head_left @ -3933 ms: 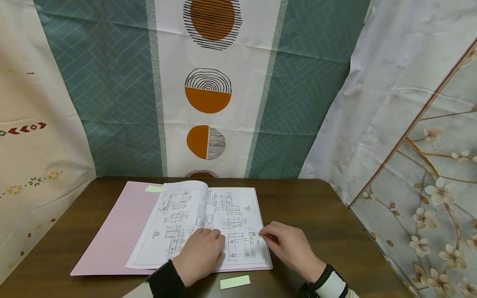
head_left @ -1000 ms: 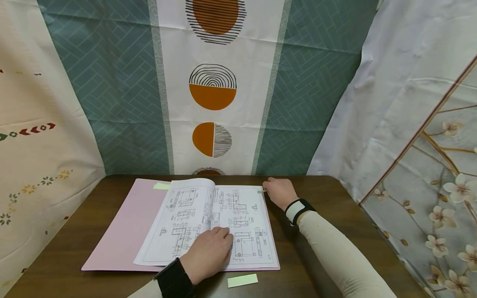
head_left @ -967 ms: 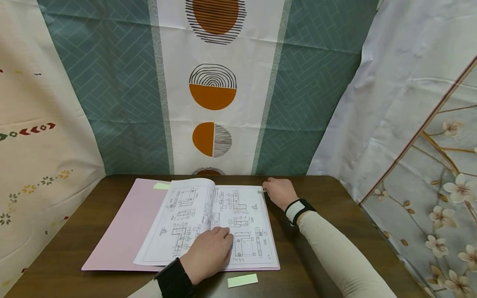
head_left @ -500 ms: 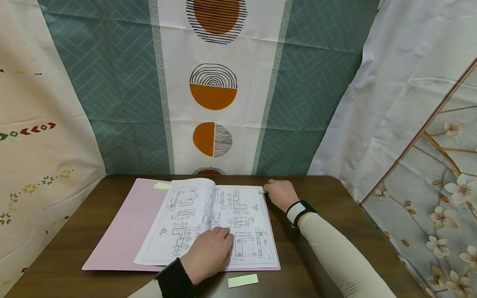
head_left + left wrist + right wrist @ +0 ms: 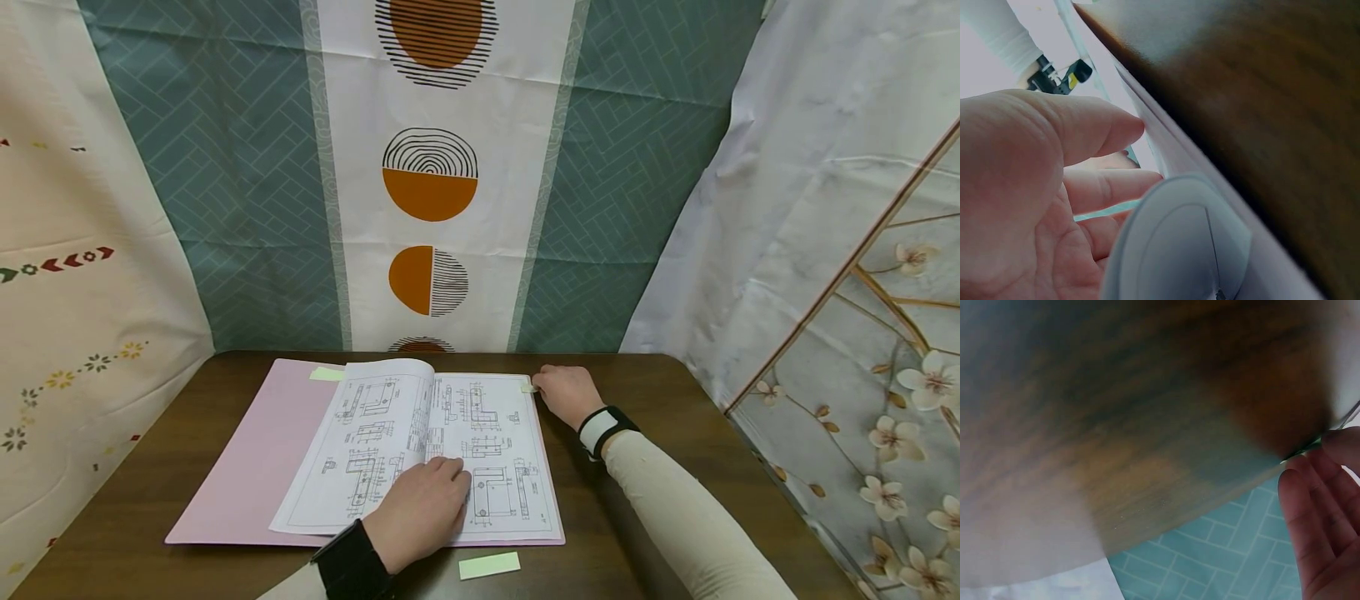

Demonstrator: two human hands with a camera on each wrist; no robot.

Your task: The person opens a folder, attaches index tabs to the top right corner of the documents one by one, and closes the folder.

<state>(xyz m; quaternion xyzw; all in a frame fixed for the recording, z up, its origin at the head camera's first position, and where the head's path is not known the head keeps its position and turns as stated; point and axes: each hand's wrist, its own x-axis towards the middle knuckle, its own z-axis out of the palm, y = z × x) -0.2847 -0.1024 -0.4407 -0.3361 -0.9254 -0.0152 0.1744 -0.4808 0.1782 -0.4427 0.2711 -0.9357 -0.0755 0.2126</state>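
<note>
A booklet of technical drawings (image 5: pixel 486 492) lies open on the table, its left pages curling up from a pink cover (image 5: pixel 243 467). My left hand (image 5: pixel 423 504) rests on the lower middle of the booklet, near the fold. In the left wrist view, its thumb (image 5: pixel 1107 125) and fingers are loosely extended beside a curled page (image 5: pixel 1179 250). At the upper right page edge, my right hand (image 5: pixel 567 393) pinches a small pale green sticky note (image 5: pixel 527 387), which partly overlaps the page. The right wrist view shows the note (image 5: pixel 1311 447) edge-on between thumb and fingers.
Another green sticky note (image 5: pixel 489 566) lies on the wooden table (image 5: pixel 600 517) just below the booklet. One more green note (image 5: pixel 326 374) sticks out at the top of the left pages. Patterned cloth (image 5: pixel 427 200) hangs behind the table.
My right hand has carried the sticky note from the lower right page edge up to the upper right corner, then slid slightly downward. The left hand stays on the booklet.
</note>
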